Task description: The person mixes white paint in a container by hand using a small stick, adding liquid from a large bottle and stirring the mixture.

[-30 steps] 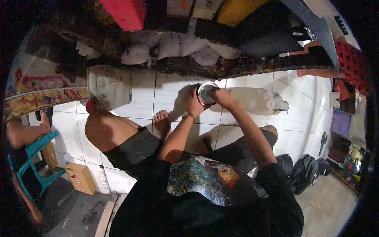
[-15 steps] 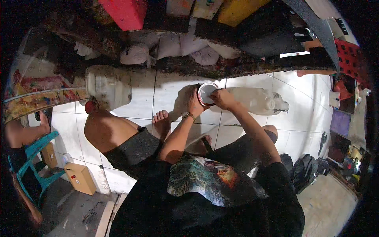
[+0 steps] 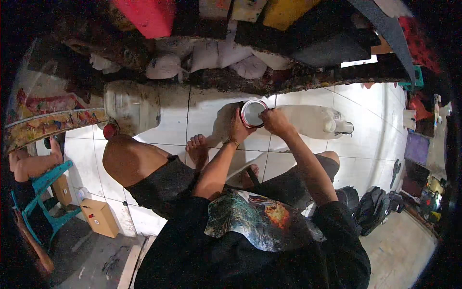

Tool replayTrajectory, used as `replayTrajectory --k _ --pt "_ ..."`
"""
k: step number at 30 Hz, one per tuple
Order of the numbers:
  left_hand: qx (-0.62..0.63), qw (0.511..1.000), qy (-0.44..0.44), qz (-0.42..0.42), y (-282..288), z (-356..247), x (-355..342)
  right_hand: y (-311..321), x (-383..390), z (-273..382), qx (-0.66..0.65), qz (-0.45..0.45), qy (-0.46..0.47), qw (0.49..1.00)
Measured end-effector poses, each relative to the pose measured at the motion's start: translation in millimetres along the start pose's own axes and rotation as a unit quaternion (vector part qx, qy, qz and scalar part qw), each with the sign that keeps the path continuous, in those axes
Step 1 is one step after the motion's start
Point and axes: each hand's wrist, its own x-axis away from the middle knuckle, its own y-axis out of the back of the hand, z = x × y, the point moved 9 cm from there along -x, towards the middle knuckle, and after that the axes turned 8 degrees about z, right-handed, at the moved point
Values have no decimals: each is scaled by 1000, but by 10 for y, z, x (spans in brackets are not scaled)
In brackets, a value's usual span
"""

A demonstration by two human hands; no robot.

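A round metal can (image 3: 250, 120) with a shiny rim and a grey inside is held over the tiled floor, between my knees. My left hand (image 3: 238, 127) wraps round its left side. At the can's right edge is my right hand (image 3: 276, 121), its fingers closed and their tips at the opening; whether they pinch something there is hidden. Just right of that hand a translucent plastic jug (image 3: 305, 119) lies on its side. A bigger clear jug (image 3: 139, 107) with a red cap (image 3: 110, 130) is by my left knee.
A paint-stained bench (image 3: 269, 86) with pale bags (image 3: 207, 56) beneath crosses the far side. On the left, a person sits on a teal chair (image 3: 45, 176) near a cardboard box (image 3: 100, 217). Black plastic bags (image 3: 371, 209) lie right of my knee.
My right hand has shifted slightly at the can's rim, and the can looks a little more tilted toward me. The seated person's leg at the left has moved slightly.
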Motion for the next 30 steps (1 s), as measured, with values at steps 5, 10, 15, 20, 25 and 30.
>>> replayTrajectory --k 5,10,15,20,25,30 --pt "71 992 75 72 -172 140 -42 226 37 19 -208 -107 36 972" --pt "64 997 16 52 -177 68 -67 138 -34 -108 -117 -123 -13 985" --pt "89 993 35 71 -155 147 -42 13 75 -50 -39 -19 -71 997" --pt "-3 1000 -13 8 -99 67 -13 92 90 71 -172 -101 0 980" --pt "28 999 -5 14 -173 183 -36 274 47 87 -139 -233 53 961" --pt "44 998 33 41 -153 203 -20 -80 94 -40 -62 -38 -63 995"
